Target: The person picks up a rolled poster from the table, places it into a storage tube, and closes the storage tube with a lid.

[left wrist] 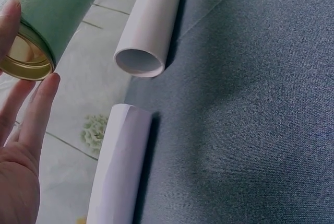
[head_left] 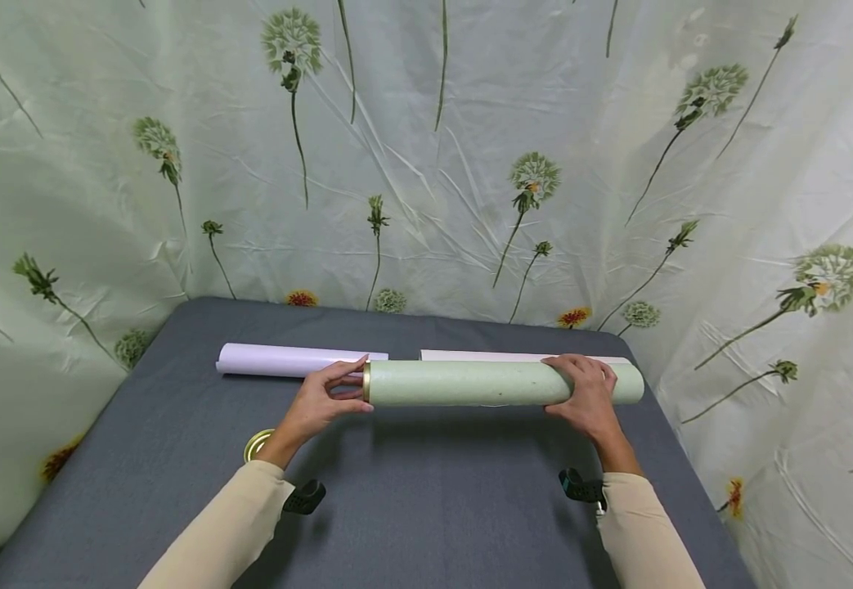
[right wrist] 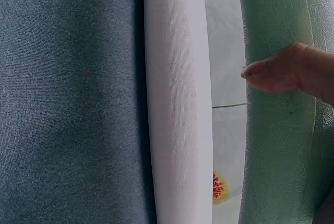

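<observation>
Left hand (head_left: 320, 398) pinches the gold rim (head_left: 366, 383), right hand (head_left: 585, 394) grips toward the other end of the green tube (head_left: 470, 383), held above the worktop (head_left: 433, 507); gold lid (head_left: 255, 444) apparently already off, lavender roll (head_left: 282, 360) and pale roll (right wrist: 180, 98) lying beyond, unhandled.

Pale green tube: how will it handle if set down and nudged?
The pale green tube looks stiff, spanning straight between left hand and right hand. Probably light for its size: its gold-rimmed end looks hollow. Round sides suggest it may roll on the gray cloth.
</observation>
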`<action>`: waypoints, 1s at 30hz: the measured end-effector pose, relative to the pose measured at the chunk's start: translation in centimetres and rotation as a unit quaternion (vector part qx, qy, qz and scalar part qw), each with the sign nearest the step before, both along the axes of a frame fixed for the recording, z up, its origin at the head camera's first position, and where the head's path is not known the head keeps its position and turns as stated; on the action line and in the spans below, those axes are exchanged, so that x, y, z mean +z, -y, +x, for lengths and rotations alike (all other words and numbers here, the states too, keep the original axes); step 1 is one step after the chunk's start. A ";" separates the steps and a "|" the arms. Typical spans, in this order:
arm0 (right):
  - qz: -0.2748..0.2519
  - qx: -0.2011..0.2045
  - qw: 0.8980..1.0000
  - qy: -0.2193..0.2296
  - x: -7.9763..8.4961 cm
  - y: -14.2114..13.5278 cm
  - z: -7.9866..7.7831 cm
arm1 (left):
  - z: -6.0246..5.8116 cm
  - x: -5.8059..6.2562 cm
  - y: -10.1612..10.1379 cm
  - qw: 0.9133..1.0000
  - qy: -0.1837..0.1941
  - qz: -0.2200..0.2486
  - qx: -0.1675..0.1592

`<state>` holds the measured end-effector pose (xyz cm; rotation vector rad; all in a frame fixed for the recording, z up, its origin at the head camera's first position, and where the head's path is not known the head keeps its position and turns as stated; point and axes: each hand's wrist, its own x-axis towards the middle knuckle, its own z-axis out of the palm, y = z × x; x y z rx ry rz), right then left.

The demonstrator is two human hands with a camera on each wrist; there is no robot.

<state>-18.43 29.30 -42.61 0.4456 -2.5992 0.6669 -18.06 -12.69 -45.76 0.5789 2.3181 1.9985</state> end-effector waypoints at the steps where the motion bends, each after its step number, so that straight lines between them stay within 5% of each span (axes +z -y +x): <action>1: 0.000 0.000 1.000 0.000 0.0 0.0 0.0 | 0.0 0.0 0.0 1.000 0.000 0.003 -0.002; 10: -0.008 -0.002 1.000 0.004 -0.5 -0.4 0.3 | -0.1 0.3 -0.3 1.000 0.001 -0.007 -0.003; 18: -0.015 0.000 1.000 0.005 -0.4 -0.4 0.1 | -0.1 0.2 0.3 0.998 0.004 0.030 -0.052; 30: -0.007 0.006 1.000 -0.017 0.0 -0.2 0.1 | 0.0 -0.2 0.3 0.998 0.003 0.047 -0.035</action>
